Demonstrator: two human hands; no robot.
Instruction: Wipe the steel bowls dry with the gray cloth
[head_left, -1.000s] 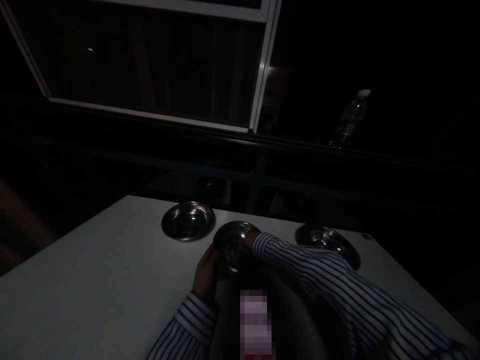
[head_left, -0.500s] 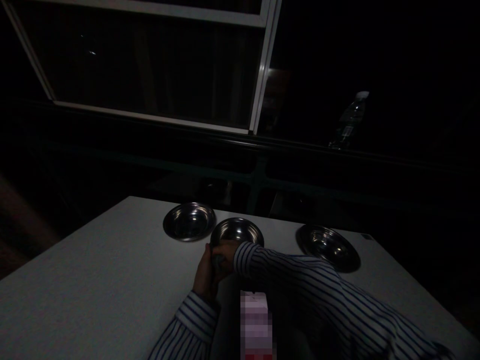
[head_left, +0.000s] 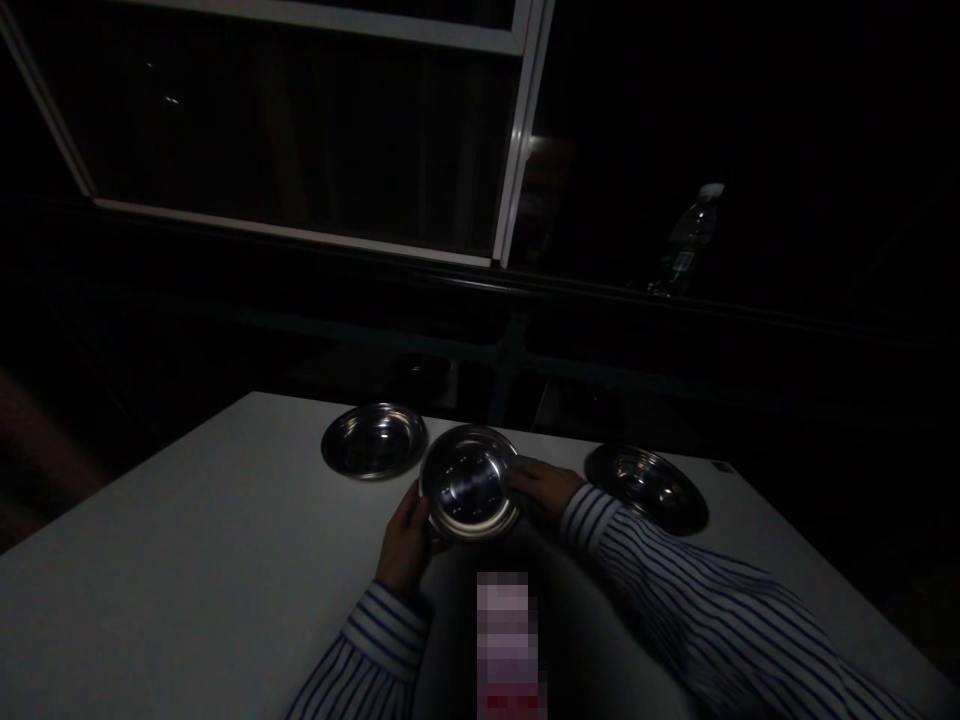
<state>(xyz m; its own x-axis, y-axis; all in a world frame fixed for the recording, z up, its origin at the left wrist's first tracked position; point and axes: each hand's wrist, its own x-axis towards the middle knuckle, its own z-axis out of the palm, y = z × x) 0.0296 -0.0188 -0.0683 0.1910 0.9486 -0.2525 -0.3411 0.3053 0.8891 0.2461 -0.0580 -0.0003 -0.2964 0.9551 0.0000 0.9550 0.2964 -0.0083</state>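
- Round, shiny steel dish [head_left: 471, 485]: reflections inside; left hand [head_left: 405, 540] clamped on its left rim.
- Right hand [head_left: 546, 488]: at right rim, closure indiscernible.
- 2 similar dishes [head_left: 375, 440]: flanking, on white table [head_left: 225, 540].

The left hand [head_left: 405, 545] and right hand [head_left: 549, 489] angle inward, fingers bent (right slightly higher).

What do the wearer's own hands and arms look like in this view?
Both the left hand and the right hand are bare, without gloves. Both arms wear long sleeves, pale with narrow dark blue stripes, ending in striped cuffs. Something grey shows at the right fingers, too dim to identify.
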